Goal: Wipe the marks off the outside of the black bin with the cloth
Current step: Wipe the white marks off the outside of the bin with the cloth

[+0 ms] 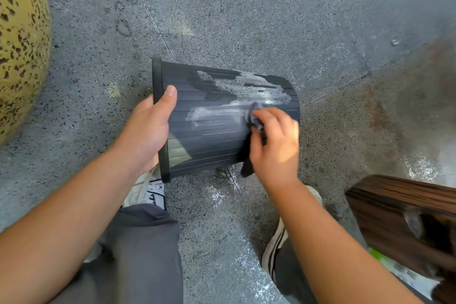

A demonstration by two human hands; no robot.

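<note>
Above the speckled floor [222,7], the black bin [209,136] lay tipped on its side, the left hand [148,131] curled round its rim with the thumb flat on the ribbed wall, while the right hand [274,140] pinched the bunched dark cloth [254,116] against the wall near the base. Wiping looked under way, since white marks [246,86] covered the upper wall. The next move probably called for firm strokes up across them, the rim held steady.
</note>
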